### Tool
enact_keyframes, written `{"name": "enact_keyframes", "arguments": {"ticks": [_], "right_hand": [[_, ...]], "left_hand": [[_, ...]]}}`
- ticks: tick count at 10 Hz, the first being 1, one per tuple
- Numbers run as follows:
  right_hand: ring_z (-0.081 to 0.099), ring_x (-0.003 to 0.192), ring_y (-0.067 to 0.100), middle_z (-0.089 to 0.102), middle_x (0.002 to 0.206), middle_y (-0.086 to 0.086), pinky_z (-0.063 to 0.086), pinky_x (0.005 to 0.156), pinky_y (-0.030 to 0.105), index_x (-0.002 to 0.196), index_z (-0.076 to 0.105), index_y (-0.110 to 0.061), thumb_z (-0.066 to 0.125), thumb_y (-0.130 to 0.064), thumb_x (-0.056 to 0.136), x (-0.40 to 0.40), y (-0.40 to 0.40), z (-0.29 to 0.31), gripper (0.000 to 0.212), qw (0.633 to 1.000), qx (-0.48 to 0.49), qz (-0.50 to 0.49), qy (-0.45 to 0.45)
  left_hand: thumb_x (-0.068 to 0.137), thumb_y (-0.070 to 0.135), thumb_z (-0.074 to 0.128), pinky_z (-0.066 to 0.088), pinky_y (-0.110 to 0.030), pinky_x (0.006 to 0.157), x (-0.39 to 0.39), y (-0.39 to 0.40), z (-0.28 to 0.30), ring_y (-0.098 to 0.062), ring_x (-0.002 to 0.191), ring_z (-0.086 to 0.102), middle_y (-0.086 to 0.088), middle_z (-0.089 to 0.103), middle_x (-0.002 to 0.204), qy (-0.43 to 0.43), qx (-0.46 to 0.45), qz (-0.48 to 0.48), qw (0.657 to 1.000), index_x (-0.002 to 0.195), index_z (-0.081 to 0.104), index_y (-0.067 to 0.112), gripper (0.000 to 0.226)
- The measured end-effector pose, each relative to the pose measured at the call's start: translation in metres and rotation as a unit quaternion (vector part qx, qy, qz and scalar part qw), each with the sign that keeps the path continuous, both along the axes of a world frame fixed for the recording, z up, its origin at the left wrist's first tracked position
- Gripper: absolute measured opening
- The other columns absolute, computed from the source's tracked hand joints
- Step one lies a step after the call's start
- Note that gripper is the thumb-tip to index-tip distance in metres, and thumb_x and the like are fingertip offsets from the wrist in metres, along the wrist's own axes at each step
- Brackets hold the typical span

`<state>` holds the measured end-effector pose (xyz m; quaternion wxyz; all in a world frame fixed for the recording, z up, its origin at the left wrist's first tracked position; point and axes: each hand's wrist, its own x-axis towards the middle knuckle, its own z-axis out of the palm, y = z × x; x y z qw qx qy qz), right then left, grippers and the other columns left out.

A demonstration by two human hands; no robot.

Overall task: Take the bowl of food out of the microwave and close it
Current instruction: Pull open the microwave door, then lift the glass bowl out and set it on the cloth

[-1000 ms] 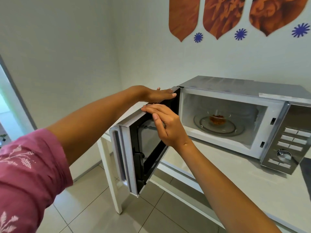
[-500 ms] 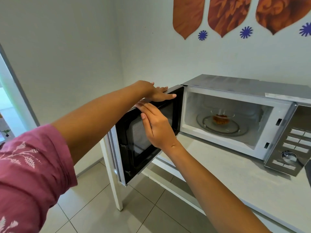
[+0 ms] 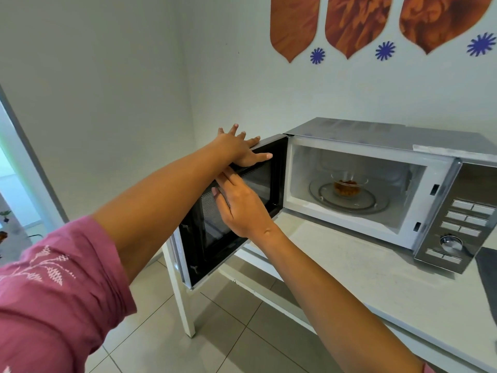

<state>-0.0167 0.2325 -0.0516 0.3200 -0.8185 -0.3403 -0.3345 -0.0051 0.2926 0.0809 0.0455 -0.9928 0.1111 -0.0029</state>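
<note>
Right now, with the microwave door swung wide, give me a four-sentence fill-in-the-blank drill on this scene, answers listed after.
1. The silver microwave's black-framed door stands ____.
2. The clear glass bowl of orange-brown food sits on the round glass ____ inside.
3. The left hand rests flat on the door's ____ edge.
4. The right hand lies against the door's ____ face.

Missing words: open; turntable; top; inner

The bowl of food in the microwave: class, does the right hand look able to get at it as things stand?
Probably yes. The door is swung wide open, the bowl sits uncovered on the turntable, and nothing blocks the opening. The right hand rests flat on the door and holds nothing.
</note>
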Motion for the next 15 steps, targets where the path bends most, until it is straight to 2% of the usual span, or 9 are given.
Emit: {"name": "enact_keyframes", "arguments": {"ticks": [2,3,4,5,7,10,12,14,15], "right_hand": [[0.050,0.128,0.026,0.058,0.132,0.016,0.038,0.112,0.037,0.134,0.052,0.002,0.052,-0.018,0.100,-0.007,-0.013,-0.001,0.040,0.996,-0.055,-0.047,-0.060],[0.052,0.126,0.026,0.060,0.130,0.016,0.040,0.111,0.035,0.131,0.055,0.002,0.055,-0.018,0.098,-0.011,-0.032,-0.019,0.038,0.992,-0.053,-0.078,-0.083],[0.050,0.128,0.023,0.058,0.133,0.013,0.037,0.111,0.030,0.133,0.053,-0.002,0.053,-0.017,0.099,-0.013,-0.050,-0.030,0.038,0.992,-0.048,-0.092,-0.071],[0.053,0.121,0.020,0.060,0.129,0.009,0.043,0.105,0.030,0.131,0.055,-0.007,0.047,-0.019,0.102,-0.014,-0.081,-0.049,0.033,0.992,-0.028,-0.124,-0.006],[0.055,0.118,0.025,0.060,0.126,0.012,0.046,0.102,0.039,0.130,0.055,-0.006,0.048,-0.013,0.098,-0.012,-0.146,-0.085,0.033,0.976,-0.019,-0.207,0.065],[0.053,0.119,0.020,0.055,0.133,0.007,0.043,0.100,0.029,0.131,0.051,-0.013,0.044,-0.022,0.103,-0.002,-0.218,-0.101,0.031,0.936,0.091,-0.306,0.151],[0.052,0.120,0.018,0.054,0.134,0.007,0.042,0.103,0.029,0.134,0.048,-0.012,0.045,-0.021,0.104,0.027,-0.248,-0.096,0.031,0.895,0.252,-0.330,0.165],[0.054,0.116,0.019,0.058,0.121,0.001,0.042,0.104,0.031,0.124,0.051,-0.017,0.039,-0.028,0.106,0.061,-0.275,-0.074,0.024,0.783,0.499,-0.305,0.211],[0.057,0.114,0.024,0.064,0.122,0.007,0.042,0.106,0.040,0.119,0.061,-0.017,0.036,-0.047,0.104,0.089,-0.299,-0.069,0.042,0.696,0.589,-0.312,0.266]], "left_hand": [[0.095,0.069,0.019,-0.008,-0.053,0.121,0.034,-0.003,-0.017,-0.030,0.153,-0.003,-0.009,0.007,0.166,-0.081,0.012,-0.028,0.996,0.156,0.018,0.024,0.076],[0.091,0.075,0.009,-0.004,-0.052,0.122,0.049,-0.016,-0.029,-0.029,0.153,-0.002,-0.011,0.008,0.165,-0.142,0.071,-0.009,0.987,0.157,0.016,0.024,0.084],[0.092,0.073,0.008,-0.002,-0.050,0.123,0.049,-0.027,-0.038,-0.028,0.153,-0.002,-0.011,0.009,0.165,-0.196,0.058,-0.034,0.978,0.157,0.014,0.019,0.085],[0.095,0.067,0.017,0.000,-0.047,0.123,0.045,-0.049,-0.053,-0.024,0.153,0.002,-0.009,0.016,0.164,-0.233,0.005,-0.140,0.962,0.156,0.021,0.014,0.081],[0.097,0.064,0.023,0.003,-0.046,0.124,0.043,-0.087,-0.094,-0.020,0.153,0.004,-0.007,0.021,0.163,-0.145,-0.109,-0.204,0.962,0.156,0.020,0.014,0.078],[0.098,0.063,0.028,0.011,-0.047,0.122,0.050,-0.134,-0.130,-0.024,0.153,0.008,-0.011,0.018,0.164,-0.031,-0.279,-0.169,0.945,0.156,0.020,0.017,0.075],[0.097,0.065,0.026,0.025,-0.045,0.119,0.078,-0.179,-0.153,-0.027,0.149,0.025,-0.005,0.029,0.161,0.114,-0.505,-0.091,0.851,0.154,0.025,0.023,0.071],[0.101,0.058,0.024,0.032,-0.043,0.112,0.124,-0.226,-0.159,-0.030,0.139,0.040,-0.005,0.041,0.153,0.196,-0.653,0.012,0.731,0.149,0.036,0.019,0.062],[0.096,0.065,0.025,0.030,-0.046,0.116,0.159,-0.251,-0.167,-0.029,0.138,0.042,-0.002,0.045,0.151,0.231,-0.724,0.055,0.647,0.148,0.040,0.023,0.069]]}}
